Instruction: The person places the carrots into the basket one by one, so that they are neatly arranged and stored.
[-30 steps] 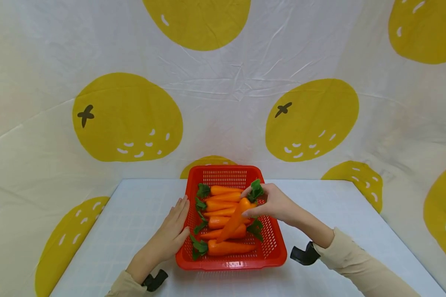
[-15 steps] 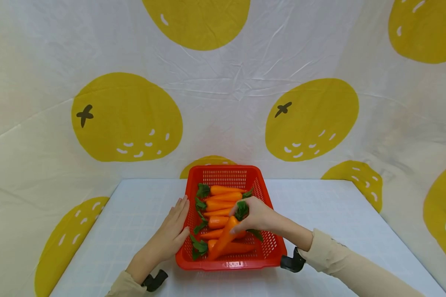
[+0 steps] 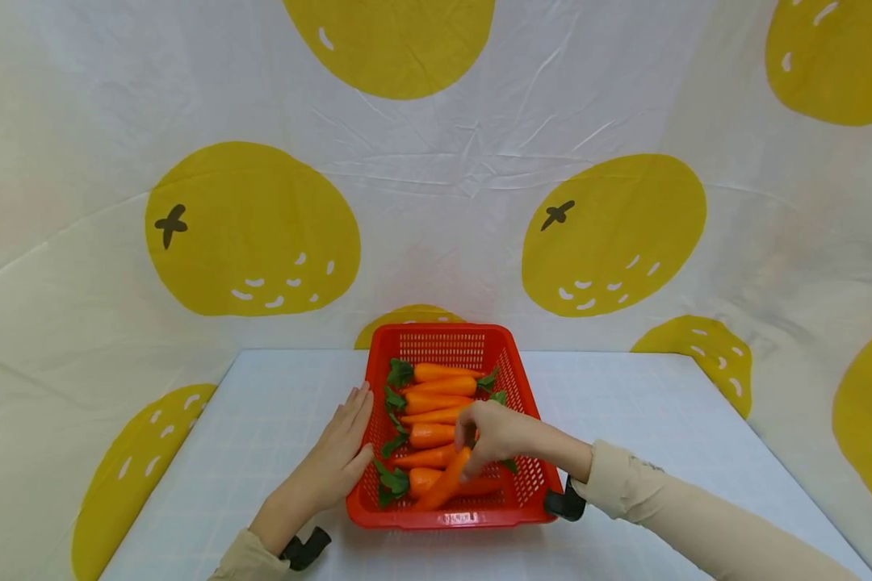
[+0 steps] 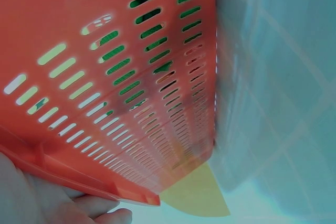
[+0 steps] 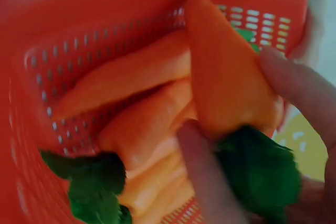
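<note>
A red plastic basket (image 3: pixel 545 436) with slotted sides holds several orange carrots (image 3: pixel 436 401) with green leafy tops, laid in a row crosswise. My right hand (image 3: pixel 497 436) grips one carrot (image 5: pixel 228 72) near its leafy end, thumb and fingers on either side of it. That carrot slants over the nearest one, its tip toward the basket's front wall. My left hand (image 3: pixel 337 460) rests against the left rim with its fingers straight. In the left wrist view, fingers (image 4: pixel 68 198) lie along the rim, outside the slotted wall.
The basket stands on a white table (image 3: pixel 276 403) with a faint check pattern. Behind it hangs a pale cloth (image 3: pixel 436 226) printed with big yellow fruit. A black wrist mount (image 3: pixel 565 500) on the right arm is close to the basket's front right corner.
My right hand has moved toward me and lower into the basket, bringing its carrot down from above the middle of the row to the front end. The left hand stays at the rim.
</note>
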Action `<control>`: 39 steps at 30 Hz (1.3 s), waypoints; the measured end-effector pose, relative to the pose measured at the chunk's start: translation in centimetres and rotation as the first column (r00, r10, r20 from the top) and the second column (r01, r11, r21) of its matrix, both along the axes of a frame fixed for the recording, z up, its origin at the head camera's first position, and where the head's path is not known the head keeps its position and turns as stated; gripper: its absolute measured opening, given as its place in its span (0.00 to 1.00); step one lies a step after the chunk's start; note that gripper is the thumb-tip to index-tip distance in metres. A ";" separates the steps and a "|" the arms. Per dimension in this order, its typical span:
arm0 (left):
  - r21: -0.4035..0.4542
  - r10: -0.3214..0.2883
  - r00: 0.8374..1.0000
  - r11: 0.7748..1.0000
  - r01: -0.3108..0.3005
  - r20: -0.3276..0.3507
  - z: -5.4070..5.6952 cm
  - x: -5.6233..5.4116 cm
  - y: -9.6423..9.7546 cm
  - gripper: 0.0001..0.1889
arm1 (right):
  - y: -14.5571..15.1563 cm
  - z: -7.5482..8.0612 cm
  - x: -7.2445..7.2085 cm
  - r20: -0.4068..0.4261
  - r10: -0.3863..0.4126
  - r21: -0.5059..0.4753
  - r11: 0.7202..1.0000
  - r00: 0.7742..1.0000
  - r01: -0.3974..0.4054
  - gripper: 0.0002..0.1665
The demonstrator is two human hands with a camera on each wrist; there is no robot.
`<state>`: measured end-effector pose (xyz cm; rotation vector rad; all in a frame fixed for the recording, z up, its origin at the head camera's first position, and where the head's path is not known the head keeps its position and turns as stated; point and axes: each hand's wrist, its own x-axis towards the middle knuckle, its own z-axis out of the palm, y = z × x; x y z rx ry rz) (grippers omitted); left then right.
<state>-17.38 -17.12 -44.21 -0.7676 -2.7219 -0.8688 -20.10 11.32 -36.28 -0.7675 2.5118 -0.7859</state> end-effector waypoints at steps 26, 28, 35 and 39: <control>0.021 -0.005 0.999 1.000 0.006 -0.034 0.2 0.4 0.2 0.37 | -3.4 -2.5 -0.2 0.039 0.049 0.632 0.772 0.998 -0.063 0.18; 0.015 -0.003 1.000 1.000 0.003 -0.031 0.3 0.4 0.1 0.37 | -3.4 -2.6 -0.2 0.037 0.048 0.638 0.768 0.998 -0.060 0.18; 0.002 0.005 1.000 1.000 -0.005 -0.009 0.3 0.5 0.1 0.38 | -2.9 -1.8 -0.1 0.034 0.095 0.611 0.786 0.995 -0.096 0.18; -0.027 -0.001 1.000 1.000 0.001 -0.015 0.5 0.4 0.0 0.38 | -2.0 -0.2 -0.1 0.022 0.108 0.554 0.826 0.994 -0.102 0.17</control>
